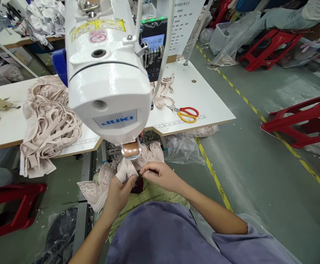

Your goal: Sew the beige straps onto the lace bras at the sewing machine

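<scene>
My left hand [123,192] pinches the pale beige band of a lace bra [102,183], just below the head of a white sewing machine [110,80]. Its lace cups hang on both sides under the machine, over my lap. Close by on the right, my right hand [158,176] has its fingers curled and thumb near the fingertips, beside the band's edge. Whether something small sits between those fingers is hidden. The needle area is covered by the machine head and its metal-framed brown part [131,149].
A heap of beige straps and lace [48,121] lies on the table's left side, hanging over its edge. Red and yellow scissors [187,114] and loose strap pieces [164,90] lie right of the machine. Red stools [303,119] stand on the floor; a person sits at upper right.
</scene>
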A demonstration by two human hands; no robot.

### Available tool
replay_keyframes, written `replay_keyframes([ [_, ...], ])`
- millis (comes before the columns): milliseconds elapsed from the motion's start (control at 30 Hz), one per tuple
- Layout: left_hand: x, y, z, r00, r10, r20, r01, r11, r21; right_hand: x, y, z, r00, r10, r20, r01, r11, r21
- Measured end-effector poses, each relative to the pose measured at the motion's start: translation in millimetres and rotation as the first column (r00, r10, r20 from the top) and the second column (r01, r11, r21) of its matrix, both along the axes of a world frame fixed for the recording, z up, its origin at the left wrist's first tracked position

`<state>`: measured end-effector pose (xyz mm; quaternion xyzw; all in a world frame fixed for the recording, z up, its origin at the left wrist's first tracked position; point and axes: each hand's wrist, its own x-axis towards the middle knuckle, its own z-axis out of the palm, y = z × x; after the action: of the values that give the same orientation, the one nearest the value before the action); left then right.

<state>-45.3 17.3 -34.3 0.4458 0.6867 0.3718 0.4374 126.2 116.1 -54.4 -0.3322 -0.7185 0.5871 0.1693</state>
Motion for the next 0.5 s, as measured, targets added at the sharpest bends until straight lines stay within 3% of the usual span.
replay_keyframes([
  [67,-6,0,1.4,0.997,-0.067,-0.040,0.066,0.997,-0.027,4,3,5.0,0.999,0.010,0.036,-0.009,1.000,-0.020],
  [200,-11,1,5.5,0.986,-0.161,-0.044,0.158,0.985,-0.071,8,4,15.3,0.994,0.056,0.095,-0.069,0.987,0.144],
  [333,-5,-1,11.3,0.986,-0.169,-0.002,0.169,0.986,0.009,8,2,17.9,0.985,0.106,0.138,-0.142,0.947,0.288],
  [500,4,-1,16.6,0.991,-0.128,-0.044,0.128,0.992,0.006,6,2,18.3,0.979,0.163,0.118,-0.193,0.930,0.313],
])
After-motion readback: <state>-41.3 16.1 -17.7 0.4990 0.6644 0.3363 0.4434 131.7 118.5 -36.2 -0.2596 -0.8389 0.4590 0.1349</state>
